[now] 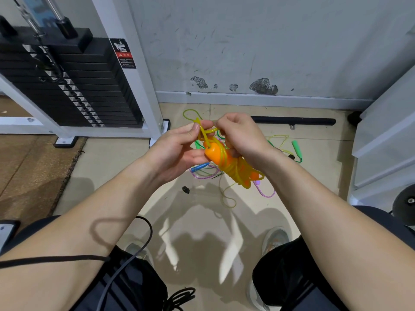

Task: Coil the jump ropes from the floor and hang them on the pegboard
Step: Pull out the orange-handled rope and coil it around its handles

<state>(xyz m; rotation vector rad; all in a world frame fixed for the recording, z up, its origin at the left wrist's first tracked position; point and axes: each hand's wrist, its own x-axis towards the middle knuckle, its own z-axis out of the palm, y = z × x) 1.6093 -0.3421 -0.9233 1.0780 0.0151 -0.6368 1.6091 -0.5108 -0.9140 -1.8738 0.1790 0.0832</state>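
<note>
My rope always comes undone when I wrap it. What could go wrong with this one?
The loop pinched by the left hand could slip, and the yellow rope wound round the orange handles might spring loose. Its loose tail hangs down near the purple rope on the floor, so it may snag that and drag it up.

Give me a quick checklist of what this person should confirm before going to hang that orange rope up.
1. Grip: left hand pinches the yellow cord, right hand grips it. Ok.
2. Cord wound round the orange handles: ok.
3. Last loop tied off: cannot tell; fingers cover it.
4. Other ropes coiled: not ok; the green handle and blue handle lie tangled on the floor.
5. Pegboard near: cannot tell, out of view.
</note>
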